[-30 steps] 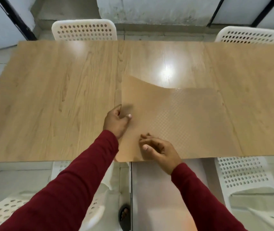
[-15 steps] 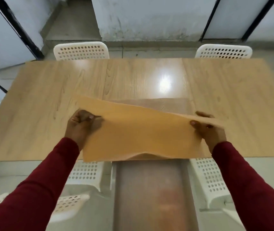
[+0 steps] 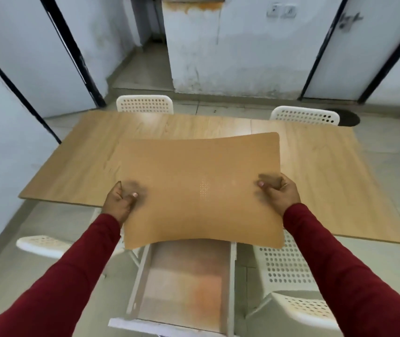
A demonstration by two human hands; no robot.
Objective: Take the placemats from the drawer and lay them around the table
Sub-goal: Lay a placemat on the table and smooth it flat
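Pinching the tan placemat (image 3: 199, 190) at its side edges, left hand (image 3: 120, 203) and right hand (image 3: 279, 190) hold it sagging between their fingers above the table (image 3: 77, 164), where I judge it could slip free and land crooked.

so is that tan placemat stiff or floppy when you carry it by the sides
Probably floppy: the placemat bows between the left hand and the right hand, its near edge curving. Likely light, since a thumb-and-finger pinch at each side holds it up. Its dotted texture may give some grip, though blur hides detail.
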